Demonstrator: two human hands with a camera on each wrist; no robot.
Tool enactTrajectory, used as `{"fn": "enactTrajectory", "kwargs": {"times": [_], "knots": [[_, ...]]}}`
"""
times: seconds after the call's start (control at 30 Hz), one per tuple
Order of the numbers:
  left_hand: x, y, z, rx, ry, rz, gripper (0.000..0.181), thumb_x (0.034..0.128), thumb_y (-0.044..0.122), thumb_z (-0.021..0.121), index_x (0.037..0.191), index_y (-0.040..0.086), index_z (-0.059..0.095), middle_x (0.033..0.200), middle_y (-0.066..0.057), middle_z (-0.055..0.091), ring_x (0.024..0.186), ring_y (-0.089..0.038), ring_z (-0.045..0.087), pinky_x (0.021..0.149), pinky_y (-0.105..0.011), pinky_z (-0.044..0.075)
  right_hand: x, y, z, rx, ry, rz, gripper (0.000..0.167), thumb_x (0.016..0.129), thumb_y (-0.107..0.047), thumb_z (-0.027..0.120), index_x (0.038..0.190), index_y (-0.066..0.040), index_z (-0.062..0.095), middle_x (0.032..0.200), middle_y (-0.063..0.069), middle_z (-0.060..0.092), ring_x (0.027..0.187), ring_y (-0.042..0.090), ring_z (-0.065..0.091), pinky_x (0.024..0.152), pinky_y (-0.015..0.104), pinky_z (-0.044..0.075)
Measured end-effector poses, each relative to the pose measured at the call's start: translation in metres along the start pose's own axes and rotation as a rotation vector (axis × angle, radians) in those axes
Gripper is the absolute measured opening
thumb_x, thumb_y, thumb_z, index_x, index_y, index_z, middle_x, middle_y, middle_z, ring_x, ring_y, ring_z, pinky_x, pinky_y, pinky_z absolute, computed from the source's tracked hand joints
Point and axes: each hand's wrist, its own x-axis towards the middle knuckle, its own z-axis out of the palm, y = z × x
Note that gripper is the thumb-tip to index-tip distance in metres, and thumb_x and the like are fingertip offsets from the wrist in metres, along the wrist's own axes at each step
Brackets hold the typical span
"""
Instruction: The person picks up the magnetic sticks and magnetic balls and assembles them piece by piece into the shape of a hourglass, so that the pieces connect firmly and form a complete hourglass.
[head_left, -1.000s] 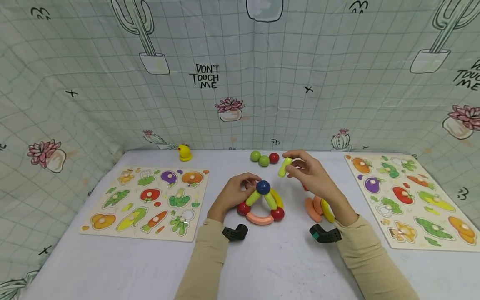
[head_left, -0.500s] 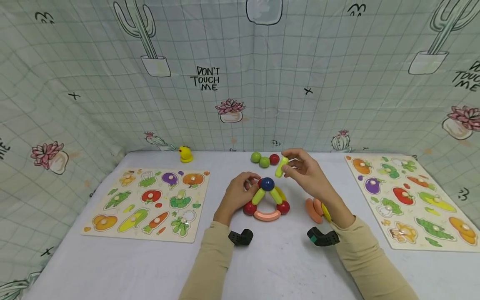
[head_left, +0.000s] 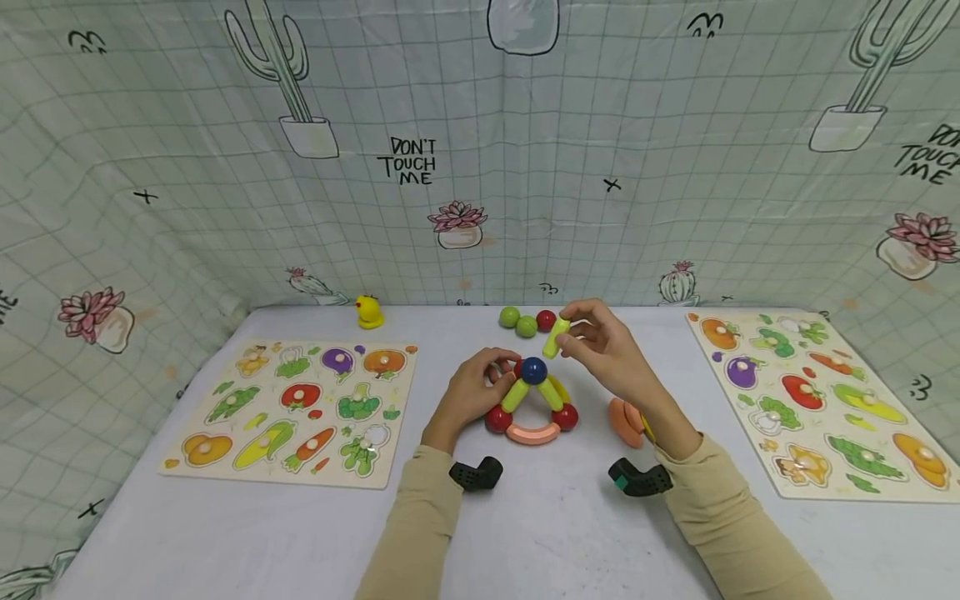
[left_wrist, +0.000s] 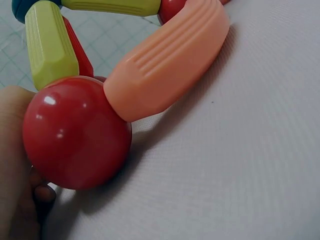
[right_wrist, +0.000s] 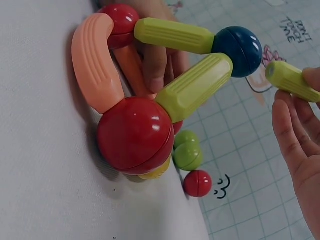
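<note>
Above the worktop (head_left: 547,533), I have the right hand (head_left: 607,346) pinching a yellow-green stick (head_left: 556,339) in its fingers, just apart from the blue ball (head_left: 533,371) topping a ball-and-stick frame (head_left: 551,396), which the left hand (head_left: 471,387) grips; two green balls (head_left: 509,317) lie beyond.

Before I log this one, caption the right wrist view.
The right hand pinches a lime, ridged stick near a glossy blue ball joining two matching sticks.
</note>
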Motion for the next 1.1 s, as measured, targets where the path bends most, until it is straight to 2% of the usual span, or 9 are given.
{"fn": "enactTrajectory", "kwargs": {"times": [0.23, 0.5, 0.67, 0.73, 0.8, 0.9, 1.0, 1.1], "knots": [[0.001, -0.002, 0.001, 0.002, 0.004, 0.003, 0.028, 0.0908, 0.017, 0.061, 0.119, 0.020, 0.061, 0.098, 0.001, 0.059, 0.082, -0.012, 0.051, 0.071, -0.026, 0.041, 0.000, 0.002, 0.002, 0.001, -0.020, -0.006, 0.034, 0.093, -0.010, 0.057, 0.122, 0.000, 0.041, 0.116, 0.010, 0.049, 0.093, 0.016, 0.060, 0.079, 0.030, 0.053], [0.001, -0.001, 0.001, 0.008, -0.002, -0.006, 0.029, 0.0906, 0.017, 0.061, 0.120, 0.020, 0.061, 0.098, 0.001, 0.059, 0.083, -0.012, 0.051, 0.072, -0.026, 0.042, 0.000, 0.002, 0.003, -0.002, -0.037, 0.020, 0.034, 0.093, -0.011, 0.058, 0.121, -0.004, 0.042, 0.117, 0.010, 0.049, 0.094, 0.022, 0.060, 0.079, 0.030, 0.054], [0.001, 0.000, 0.000, 0.016, -0.012, 0.001, 0.034, 0.0903, 0.015, 0.060, 0.124, 0.022, 0.059, 0.103, 0.001, 0.059, 0.082, -0.012, 0.049, 0.070, -0.025, 0.040, 0.000, 0.003, -0.006, -0.019, -0.044, 0.035, 0.033, 0.097, -0.014, 0.052, 0.125, -0.001, 0.040, 0.118, 0.012, 0.050, 0.094, 0.016, 0.062, 0.079, 0.032, 0.054], [0.000, 0.001, -0.001, 0.028, -0.032, 0.009, 0.036, 0.0903, 0.014, 0.058, 0.126, 0.023, 0.058, 0.107, 0.001, 0.059, 0.083, -0.013, 0.049, 0.070, -0.026, 0.040, 0.000, 0.004, -0.013, -0.037, -0.031, 0.042, 0.034, 0.098, -0.016, 0.049, 0.127, -0.001, 0.040, 0.117, 0.014, 0.050, 0.093, 0.012, 0.062, 0.078, 0.029, 0.054], [0.000, 0.003, -0.003, 0.029, -0.058, 0.027, 0.039, 0.0902, 0.012, 0.057, 0.128, 0.024, 0.057, 0.112, -0.001, 0.058, 0.088, -0.014, 0.049, 0.075, -0.028, 0.041, 0.000, 0.004, -0.021, -0.060, -0.012, 0.046, 0.034, 0.099, -0.017, 0.047, 0.128, -0.001, 0.039, 0.116, 0.015, 0.051, 0.091, 0.011, 0.062, 0.077, 0.027, 0.054], [0.000, 0.004, -0.006, 0.014, -0.098, 0.080, 0.042, 0.0912, 0.010, 0.056, 0.131, 0.025, 0.055, 0.123, -0.002, 0.054, 0.100, -0.017, 0.051, 0.089, -0.034, 0.043, -0.001, 0.004, -0.032, -0.085, 0.018, 0.051, 0.034, 0.099, -0.017, 0.046, 0.129, -0.001, 0.039, 0.116, 0.015, 0.051, 0.089, 0.009, 0.062, 0.076, 0.021, 0.053], [0.001, 0.005, -0.006, -0.029, -0.129, 0.134, 0.039, 0.0932, 0.008, 0.054, 0.130, 0.020, 0.056, 0.131, -0.005, 0.052, 0.116, -0.022, 0.050, 0.103, -0.041, 0.039, -0.002, 0.004, -0.039, -0.103, 0.030, 0.058, 0.031, 0.099, -0.016, 0.046, 0.127, -0.003, 0.041, 0.116, 0.014, 0.051, 0.087, 0.008, 0.062, 0.076, 0.020, 0.052], [0.002, 0.006, -0.005, -0.045, -0.149, 0.146, 0.034, 0.0943, 0.007, 0.053, 0.127, 0.014, 0.059, 0.133, -0.005, 0.053, 0.126, -0.024, 0.048, 0.109, -0.042, 0.035, -0.002, 0.004, -0.041, -0.115, 0.019, 0.071, 0.030, 0.099, -0.016, 0.046, 0.126, -0.003, 0.042, 0.116, 0.015, 0.051, 0.087, 0.008, 0.062, 0.077, 0.023, 0.053]]}}
